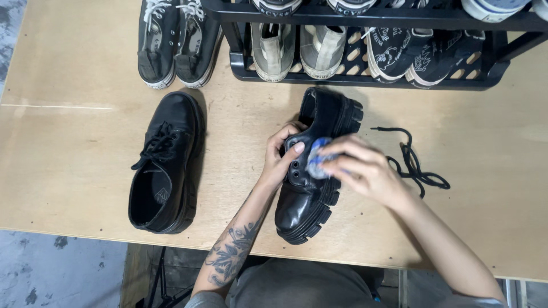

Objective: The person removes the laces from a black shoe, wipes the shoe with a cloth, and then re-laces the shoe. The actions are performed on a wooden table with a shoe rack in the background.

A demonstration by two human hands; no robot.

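Landmark: black chunky-soled shoe [311, 171], lying on its side on the plywood surface [74, 142], sole turned to the right.
Left hand [281, 159]: against the shoe's left flank, fingers closed around the upper by the eyelets, steadying it.
Right hand [365, 171]: over the shoe's middle, fingers closed on a small blue-and-white cloth [317, 158] pressed to the leather near the eyelets.
Lace: a loose black shoelace [415, 165] lies on the surface just right of the shoe, clear of it; the eyelets look empty.
Matching shoe [165, 165]: well to the left of the landmark shoe, upright and laced.
Beyond the shoe: a black shoe rack [365, 74] with sneakers; a pair of black canvas sneakers [177, 43] left of the rack.
Progress: by my reading, wiping is under way on the unlaced shoe; relacing is not done, and the left shoe looks untouched.
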